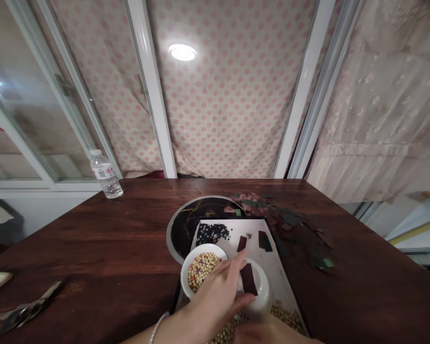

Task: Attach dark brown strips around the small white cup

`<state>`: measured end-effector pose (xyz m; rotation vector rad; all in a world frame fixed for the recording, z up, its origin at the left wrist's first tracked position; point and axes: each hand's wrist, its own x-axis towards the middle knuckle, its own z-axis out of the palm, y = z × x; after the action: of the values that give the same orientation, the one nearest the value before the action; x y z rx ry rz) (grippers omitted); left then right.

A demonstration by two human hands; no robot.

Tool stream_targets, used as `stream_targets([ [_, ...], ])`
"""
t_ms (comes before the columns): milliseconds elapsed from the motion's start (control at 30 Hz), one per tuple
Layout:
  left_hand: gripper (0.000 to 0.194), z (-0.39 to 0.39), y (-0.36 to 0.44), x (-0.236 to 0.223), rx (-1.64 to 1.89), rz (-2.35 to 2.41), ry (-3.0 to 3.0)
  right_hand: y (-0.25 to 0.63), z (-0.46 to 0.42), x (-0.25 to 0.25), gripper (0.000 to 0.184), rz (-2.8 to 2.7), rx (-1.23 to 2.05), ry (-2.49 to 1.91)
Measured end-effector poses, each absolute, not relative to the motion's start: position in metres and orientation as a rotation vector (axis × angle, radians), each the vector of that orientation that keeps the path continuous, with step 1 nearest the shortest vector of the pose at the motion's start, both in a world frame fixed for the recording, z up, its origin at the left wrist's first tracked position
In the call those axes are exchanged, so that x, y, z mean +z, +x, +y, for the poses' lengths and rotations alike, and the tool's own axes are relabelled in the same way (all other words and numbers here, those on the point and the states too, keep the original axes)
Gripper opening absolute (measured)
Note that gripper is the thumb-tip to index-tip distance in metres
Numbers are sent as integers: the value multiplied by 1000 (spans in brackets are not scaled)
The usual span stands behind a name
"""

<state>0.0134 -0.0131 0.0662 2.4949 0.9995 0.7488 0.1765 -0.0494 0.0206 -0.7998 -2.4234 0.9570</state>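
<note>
My left hand (222, 284), a bracelet on its wrist, reaches over a tray (249, 224) with fingers stretched out and thumb apart. Between index finger and thumb shows a dark brown rectangular piece (249, 279); it lies against a white round bowl-like dish (263, 286), its lower end by the thumb. Under the same hand's edge is a white bowl (186, 267) of cream and coloured beads (202, 267). At the bottom edge my right hand (261, 330) is blurred, its fingers unclear, close to the dish. Loose tan beads (286, 317) lie in the tray around it.
Dark beads (211, 232) and more dark strips (265, 241) lie in the tray. A round dark plate (179, 229) sits partly beneath it. Scattered brown and green scraps (290, 217) cover the right side. Scissors (28, 308) and a water bottle (106, 177) stand left.
</note>
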Motion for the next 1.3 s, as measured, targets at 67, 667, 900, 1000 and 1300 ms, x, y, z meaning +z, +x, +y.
stream_targets([
  [67, 78, -13, 12, 66, 739, 969, 2462, 183, -47, 40, 7, -2363, 935, -844],
  [667, 69, -11, 17, 65, 743, 1010, 2358, 198, -19, 57, 14, -2002, 714, -1255],
  [900, 68, -11, 16, 67, 783, 1000, 2420, 195, -18, 55, 21, -1965, 744, -1201],
  [1000, 70, -11, 16, 67, 776, 1002, 2432, 193, -17, 55, 23, -1937, 633, -1243],
  [1300, 69, -11, 17, 69, 754, 1007, 2449, 192, -19, 58, 17, -1843, 771, -1283],
])
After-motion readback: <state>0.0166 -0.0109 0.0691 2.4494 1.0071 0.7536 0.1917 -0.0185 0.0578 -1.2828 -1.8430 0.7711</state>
